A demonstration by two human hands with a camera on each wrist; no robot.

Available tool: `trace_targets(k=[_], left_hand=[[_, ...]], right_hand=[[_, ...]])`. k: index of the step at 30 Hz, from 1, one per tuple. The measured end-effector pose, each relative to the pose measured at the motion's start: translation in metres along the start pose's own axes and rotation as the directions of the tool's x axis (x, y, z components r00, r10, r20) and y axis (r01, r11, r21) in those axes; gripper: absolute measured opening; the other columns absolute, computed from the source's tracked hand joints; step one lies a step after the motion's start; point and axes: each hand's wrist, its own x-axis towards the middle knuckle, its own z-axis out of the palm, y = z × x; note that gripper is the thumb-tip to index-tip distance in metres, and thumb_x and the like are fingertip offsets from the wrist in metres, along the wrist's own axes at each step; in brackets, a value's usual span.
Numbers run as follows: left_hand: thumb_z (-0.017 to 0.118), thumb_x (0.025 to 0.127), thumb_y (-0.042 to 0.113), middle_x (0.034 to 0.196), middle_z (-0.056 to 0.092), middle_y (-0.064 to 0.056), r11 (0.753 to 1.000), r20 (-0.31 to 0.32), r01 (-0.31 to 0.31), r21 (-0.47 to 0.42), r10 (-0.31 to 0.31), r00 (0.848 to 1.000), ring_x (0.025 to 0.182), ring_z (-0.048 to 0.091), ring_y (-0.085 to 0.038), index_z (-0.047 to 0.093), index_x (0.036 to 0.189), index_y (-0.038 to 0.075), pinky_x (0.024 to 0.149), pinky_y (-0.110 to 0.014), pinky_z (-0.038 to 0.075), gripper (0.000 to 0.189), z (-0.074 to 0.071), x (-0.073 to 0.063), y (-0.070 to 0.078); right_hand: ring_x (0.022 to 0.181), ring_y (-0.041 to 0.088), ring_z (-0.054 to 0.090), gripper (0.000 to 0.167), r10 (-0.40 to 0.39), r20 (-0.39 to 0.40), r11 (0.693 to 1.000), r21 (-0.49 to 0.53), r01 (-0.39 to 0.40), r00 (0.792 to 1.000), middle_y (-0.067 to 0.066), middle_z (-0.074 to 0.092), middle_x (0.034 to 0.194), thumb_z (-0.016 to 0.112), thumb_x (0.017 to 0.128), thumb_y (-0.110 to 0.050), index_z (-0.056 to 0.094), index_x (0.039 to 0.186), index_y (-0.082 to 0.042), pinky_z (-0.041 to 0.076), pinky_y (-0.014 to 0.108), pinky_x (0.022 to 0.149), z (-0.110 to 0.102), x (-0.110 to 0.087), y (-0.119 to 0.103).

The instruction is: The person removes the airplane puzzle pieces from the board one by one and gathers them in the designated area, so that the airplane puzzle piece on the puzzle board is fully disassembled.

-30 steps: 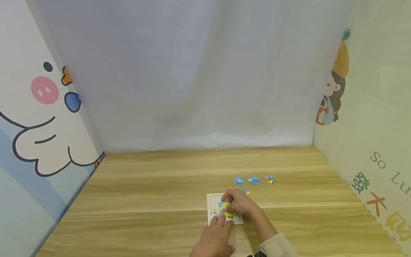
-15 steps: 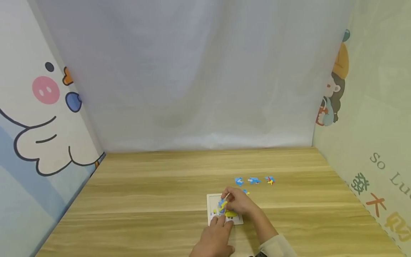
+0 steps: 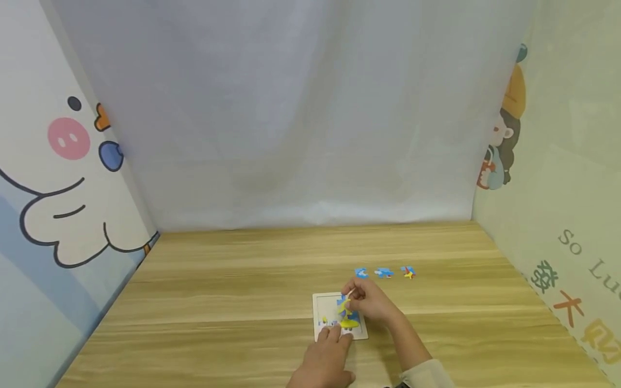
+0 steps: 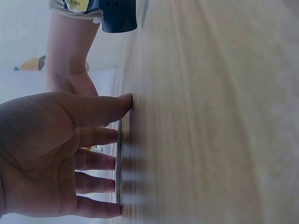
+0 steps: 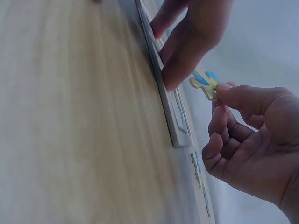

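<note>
A square jigsaw puzzle board (image 3: 316, 318) with a pale rim lies on the wooden table. My left hand (image 3: 324, 360) rests its straight, spread fingers along the board's near edge; the left wrist view shows the fingertips right at the thin edge (image 4: 118, 182). Between thumb and fingers, my right hand (image 3: 373, 303) pinches a yellow and blue puzzle piece (image 5: 204, 84). The right wrist view shows this piece tilted and raised above the board. Yellow and blue pieces (image 3: 350, 323) lie in the board's lower right, partly covered by my hands.
Beyond the board, three loose puzzle pieces form a row: a blue one (image 3: 361, 272), a blue and white one (image 3: 384, 272) and a blue, red and yellow one (image 3: 408, 271). Printed panels flank the table (image 3: 218, 302), and a grey sheet (image 3: 310, 118) hangs behind it.
My right hand has shifted slightly right and away with the pinched piece, uncovering blue on the board's right side. The hand now hides the small loose piece beside the board. My left hand stays put.
</note>
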Motion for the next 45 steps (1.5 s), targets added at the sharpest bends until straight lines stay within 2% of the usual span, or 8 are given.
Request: trace_targets(k=[7, 13, 19, 25, 32, 36, 39, 45], left_hand=[[0.078, 0.072, 0.037, 0.135, 0.043, -0.015, 1.0, -0.014, -0.016, 0.026, 0.016, 1.0, 0.123, 0.039, -0.034, 0.052, 0.128, 0.008, 0.085, -0.048, 0.046, 0.068, 0.001, 0.0, -0.001], [0.077, 0.073, 0.036, 0.135, 0.043, -0.015, 1.0, -0.006, -0.009, 0.018, 0.01, 1.0, 0.123, 0.038, -0.033, 0.051, 0.129, 0.008, 0.086, -0.048, 0.046, 0.068, 0.002, 0.001, -0.001], [0.077, 0.073, 0.036, 0.136, 0.042, -0.015, 1.0, 0.0, -0.005, 0.009, 0.005, 1.0, 0.124, 0.038, -0.035, 0.052, 0.129, 0.009, 0.088, -0.049, 0.045, 0.067, 0.005, 0.0, 0.001], [0.078, 0.072, 0.034, 0.136, 0.043, -0.017, 1.0, -0.049, -0.014, 0.004, 0.015, 0.999, 0.124, 0.038, -0.036, 0.052, 0.129, 0.008, 0.088, -0.051, 0.044, 0.068, 0.006, -0.001, 0.0], [0.076, 0.074, 0.034, 0.138, 0.041, -0.016, 1.0, -0.016, -0.011, -0.014, 0.01, 1.0, 0.126, 0.036, -0.036, 0.05, 0.13, 0.008, 0.09, -0.052, 0.042, 0.067, 0.004, -0.001, 0.0], [0.077, 0.074, 0.035, 0.137, 0.042, -0.014, 1.0, -0.012, -0.014, 0.005, 0.014, 1.0, 0.125, 0.037, -0.034, 0.052, 0.129, 0.009, 0.087, -0.05, 0.045, 0.066, 0.004, -0.001, -0.001], [0.077, 0.074, 0.036, 0.136, 0.042, -0.013, 1.0, -0.008, -0.014, 0.015, 0.014, 1.0, 0.124, 0.038, -0.032, 0.052, 0.128, 0.009, 0.085, -0.048, 0.046, 0.065, 0.005, 0.0, -0.001], [0.078, 0.073, 0.036, 0.135, 0.043, -0.014, 1.0, -0.019, -0.017, 0.023, 0.018, 1.0, 0.123, 0.038, -0.032, 0.052, 0.128, 0.008, 0.084, -0.048, 0.046, 0.066, 0.006, 0.001, -0.002]], right_hand=[[0.069, 0.017, 0.048, 0.021, 0.044, -0.042, 0.995, 0.087, -0.04, 0.998, 0.008, 0.052, 0.077, 0.062, 0.083, 0.004, 0.057, 0.103, 0.005, 0.044, 0.024, 0.057, -0.016, -0.013, -0.001], [0.07, 0.017, 0.047, 0.022, 0.055, -0.065, 0.995, 0.088, -0.049, 0.996, 0.006, 0.051, 0.075, 0.062, 0.082, 0.005, 0.057, 0.103, 0.007, 0.044, 0.023, 0.058, -0.029, -0.019, 0.007], [0.066, 0.017, 0.048, 0.023, 0.101, -0.086, 0.988, 0.127, -0.089, 0.991, 0.007, 0.051, 0.074, 0.061, 0.082, 0.006, 0.055, 0.104, 0.009, 0.043, 0.023, 0.057, -0.039, -0.026, 0.018], [0.066, 0.018, 0.052, 0.024, 0.114, -0.115, 0.991, 0.088, -0.104, 0.987, 0.007, 0.056, 0.074, 0.062, 0.082, 0.004, 0.056, 0.105, 0.009, 0.044, 0.026, 0.056, -0.051, -0.027, 0.027], [0.066, 0.018, 0.053, 0.023, 0.136, -0.16, 0.991, 0.034, -0.133, 0.978, 0.008, 0.057, 0.076, 0.064, 0.082, 0.002, 0.058, 0.103, 0.007, 0.043, 0.025, 0.054, -0.064, -0.031, 0.035], [0.072, 0.02, 0.053, 0.023, 0.138, -0.178, 0.99, 0.018, -0.137, 0.974, 0.01, 0.058, 0.081, 0.064, 0.082, 0.001, 0.058, 0.104, 0.007, 0.045, 0.026, 0.058, -0.07, -0.03, 0.035], [0.074, 0.02, 0.052, 0.023, 0.175, -0.187, 0.984, 0.02, -0.174, 0.967, 0.01, 0.057, 0.084, 0.063, 0.084, 0.0, 0.059, 0.106, 0.006, 0.045, 0.027, 0.059, -0.073, -0.029, 0.036], [0.067, 0.017, 0.05, 0.024, 0.192, -0.198, 0.981, 0.024, -0.192, 0.961, 0.008, 0.056, 0.079, 0.062, 0.082, 0.003, 0.057, 0.105, 0.009, 0.042, 0.024, 0.055, -0.08, -0.021, 0.043]])
